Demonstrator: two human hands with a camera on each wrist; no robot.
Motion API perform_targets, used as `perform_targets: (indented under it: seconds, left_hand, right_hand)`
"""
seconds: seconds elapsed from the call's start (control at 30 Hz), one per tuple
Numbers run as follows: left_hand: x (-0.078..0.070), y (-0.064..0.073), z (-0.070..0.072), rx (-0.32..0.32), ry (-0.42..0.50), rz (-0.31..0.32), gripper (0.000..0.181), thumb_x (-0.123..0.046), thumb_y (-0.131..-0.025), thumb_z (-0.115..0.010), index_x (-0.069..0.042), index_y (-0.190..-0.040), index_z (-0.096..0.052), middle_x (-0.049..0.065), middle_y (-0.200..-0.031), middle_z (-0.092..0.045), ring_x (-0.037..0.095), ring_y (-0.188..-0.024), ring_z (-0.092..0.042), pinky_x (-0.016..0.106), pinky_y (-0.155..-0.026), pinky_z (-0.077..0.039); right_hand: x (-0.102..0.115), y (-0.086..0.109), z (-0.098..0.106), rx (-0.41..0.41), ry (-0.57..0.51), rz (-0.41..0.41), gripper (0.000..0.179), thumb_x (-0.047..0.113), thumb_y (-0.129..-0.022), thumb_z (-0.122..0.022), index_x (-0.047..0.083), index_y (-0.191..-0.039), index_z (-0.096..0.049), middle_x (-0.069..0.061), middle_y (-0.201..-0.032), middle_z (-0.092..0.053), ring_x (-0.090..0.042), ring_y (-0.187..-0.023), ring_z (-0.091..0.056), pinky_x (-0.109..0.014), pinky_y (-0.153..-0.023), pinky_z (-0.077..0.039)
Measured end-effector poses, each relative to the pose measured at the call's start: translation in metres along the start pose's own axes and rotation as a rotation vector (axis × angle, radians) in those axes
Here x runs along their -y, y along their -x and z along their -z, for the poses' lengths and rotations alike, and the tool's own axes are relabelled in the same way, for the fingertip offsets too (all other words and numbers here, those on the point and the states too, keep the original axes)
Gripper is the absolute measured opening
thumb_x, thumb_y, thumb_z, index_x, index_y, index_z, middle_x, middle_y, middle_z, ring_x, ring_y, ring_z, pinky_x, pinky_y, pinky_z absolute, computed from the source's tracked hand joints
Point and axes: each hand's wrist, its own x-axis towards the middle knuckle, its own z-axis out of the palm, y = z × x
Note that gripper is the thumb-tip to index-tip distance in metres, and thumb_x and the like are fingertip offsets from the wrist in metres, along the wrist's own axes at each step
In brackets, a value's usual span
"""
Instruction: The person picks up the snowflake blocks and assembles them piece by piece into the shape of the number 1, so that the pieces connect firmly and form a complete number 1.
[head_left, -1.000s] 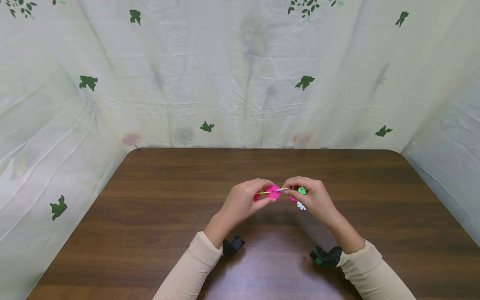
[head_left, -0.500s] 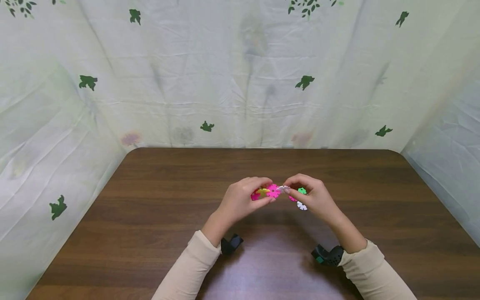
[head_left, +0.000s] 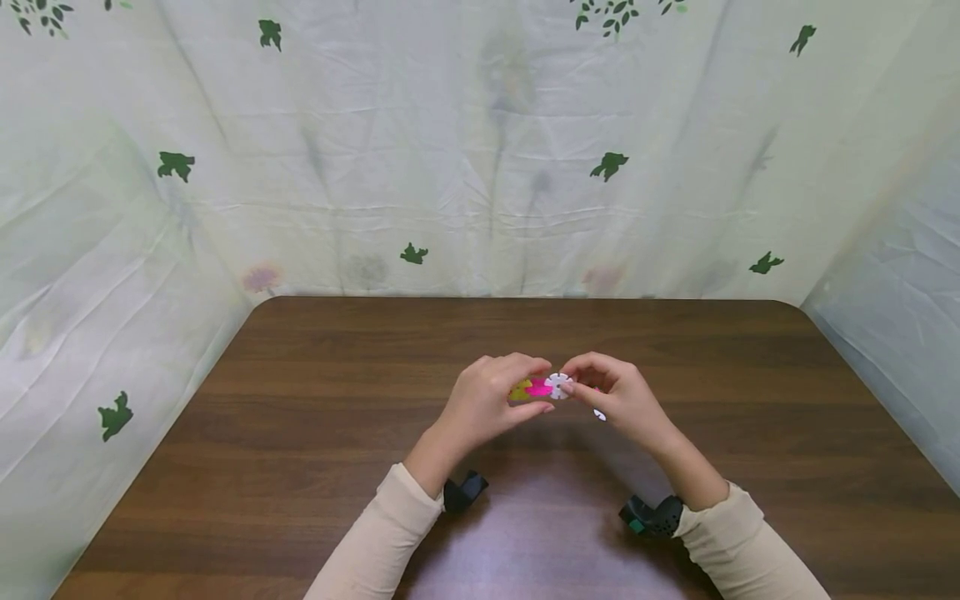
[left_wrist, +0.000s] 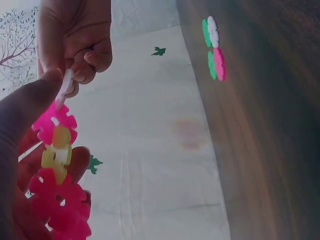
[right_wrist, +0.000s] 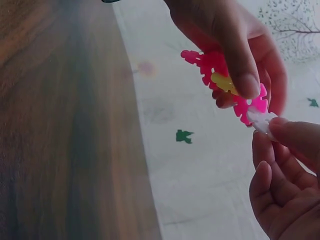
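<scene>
A short chain of slotted plastic snowflake discs hangs between both hands, above the table. My left hand holds its pink and yellow part, with the thumb on one side and the fingers curled behind. In the left wrist view a pink disc, a yellow disc and more pink below follow one another. At the chain's right end is a white disc, face-on in the head view. My right hand pinches that disc between thumb and forefinger, as the right wrist view also shows.
Loose discs lie on the tabletop past the right hand: a white one, a pink one and green ones. The right hand mostly hides them in the head view. A pale curtain stands behind the table's far edge.
The chain has turned: the white disc went from edge-on to face-on, and the pink disc beside it from face-on to slanted. My right hand shifted slightly left, covering the loose green disc.
</scene>
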Motion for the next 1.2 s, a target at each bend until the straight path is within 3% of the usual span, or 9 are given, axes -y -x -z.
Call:
perform_targets:
  seconds: [0.17, 0.3, 0.47, 0.57, 0.73, 0.87, 1.03, 1.2]
  left_hand:
    - [-0.002, 0.0, -0.004, 0.001, -0.041, -0.017, 0.04, -0.029, -0.069, -0.078, -0.011, -0.101, -0.064, -0.004, -0.093, -0.064, 0.006, -0.082, -0.058, 0.025, -0.068, -0.039]
    - [-0.003, 0.001, -0.006, 0.005, -0.061, -0.018, 0.039, -0.029, -0.07, -0.077, -0.01, -0.102, -0.064, -0.003, -0.093, -0.064, 0.007, -0.082, -0.058, 0.025, -0.069, -0.039]
    - [-0.004, 0.003, -0.007, 0.006, -0.098, -0.016, 0.036, -0.03, -0.073, -0.075, -0.011, -0.102, -0.064, -0.003, -0.091, -0.064, 0.007, -0.08, -0.058, 0.024, -0.064, -0.038]
    - [-0.004, 0.003, -0.008, 0.004, -0.112, -0.016, 0.034, -0.03, -0.073, -0.075, -0.011, -0.1, -0.065, -0.003, -0.089, -0.064, 0.007, -0.078, -0.057, 0.023, -0.06, -0.037]
    - [-0.003, 0.003, -0.007, 0.002, -0.108, -0.016, 0.034, -0.029, -0.073, -0.075, -0.011, -0.099, -0.065, -0.003, -0.087, -0.064, 0.006, -0.074, -0.056, 0.022, -0.057, -0.036]
    - [-0.003, 0.003, -0.006, -0.001, -0.108, -0.014, 0.033, -0.03, -0.074, -0.074, -0.01, -0.099, -0.065, -0.004, -0.086, -0.064, 0.006, -0.073, -0.056, 0.021, -0.056, -0.034]
    - [-0.002, 0.002, -0.004, -0.018, -0.116, -0.01, 0.035, -0.029, -0.074, -0.074, -0.009, -0.101, -0.064, -0.003, -0.088, -0.064, 0.006, -0.075, -0.056, 0.022, -0.056, -0.035]
    - [-0.001, 0.002, -0.003, -0.033, -0.115, -0.013, 0.036, -0.029, -0.073, -0.074, -0.01, -0.102, -0.064, -0.003, -0.089, -0.065, 0.006, -0.077, -0.057, 0.022, -0.056, -0.035]
  right_hand:
    - [-0.015, -0.001, -0.003, 0.012, -0.081, 0.003, 0.016, -0.008, -0.077, -0.064, -0.005, -0.093, -0.06, -0.013, -0.082, -0.06, -0.018, -0.063, -0.057, -0.022, -0.048, -0.043]
    - [-0.018, 0.0, -0.005, 0.016, -0.136, -0.027, 0.017, -0.007, -0.078, -0.063, -0.008, -0.094, -0.059, -0.018, -0.085, -0.06, -0.018, -0.068, -0.06, -0.028, -0.058, -0.05]
    - [-0.027, 0.0, -0.007, 0.017, -0.171, -0.064, 0.018, -0.004, -0.078, -0.064, -0.007, -0.096, -0.059, -0.018, -0.087, -0.06, -0.017, -0.07, -0.061, -0.038, -0.065, -0.051]
    - [-0.026, 0.0, -0.007, 0.018, -0.177, -0.069, 0.018, -0.003, -0.079, -0.064, -0.006, -0.096, -0.059, -0.017, -0.087, -0.06, -0.02, -0.07, -0.061, -0.038, -0.066, -0.051]
    - [-0.02, 0.0, -0.005, 0.005, -0.134, -0.069, 0.019, -0.005, -0.078, -0.064, -0.005, -0.097, -0.059, -0.015, -0.087, -0.06, -0.022, -0.072, -0.059, -0.027, -0.061, -0.05]
    - [-0.004, 0.001, 0.0, -0.017, -0.087, -0.049, 0.021, -0.009, -0.079, -0.062, -0.006, -0.098, -0.058, -0.016, -0.089, -0.06, -0.023, -0.074, -0.058, -0.026, -0.056, -0.047]
    - [0.007, 0.003, 0.009, -0.045, -0.021, -0.047, 0.024, -0.01, -0.078, -0.062, -0.008, -0.101, -0.056, -0.017, -0.092, -0.059, -0.019, -0.079, -0.058, -0.027, -0.066, -0.049]
    - [0.001, 0.008, 0.021, -0.067, 0.046, -0.085, 0.026, -0.008, -0.078, -0.063, -0.005, -0.103, -0.056, -0.018, -0.095, -0.058, -0.016, -0.083, -0.057, -0.024, -0.069, -0.047]
